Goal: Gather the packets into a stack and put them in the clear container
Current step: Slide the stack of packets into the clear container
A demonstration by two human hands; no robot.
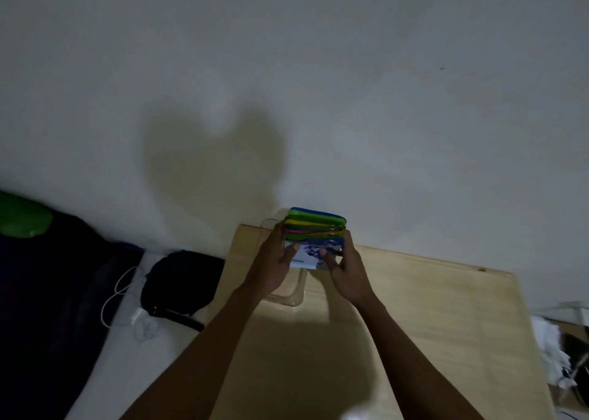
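Note:
A stack of packets [314,228], with blue, green, yellow and pink edges and a white and blue front face, is held upright above the far part of the wooden table [430,308]. My left hand [272,268] grips its left side and my right hand [347,271] grips its right side, thumbs on the front face. The clear container [291,295] sits on the table just below and in front of the stack, partly hidden by my left hand and wrist.
A white wall rises directly behind the table. To the left, a dark bag [181,282] and a white cable with charger [127,305] lie on a white surface, beside dark fabric. White crumpled items [554,343] sit off the table's right edge.

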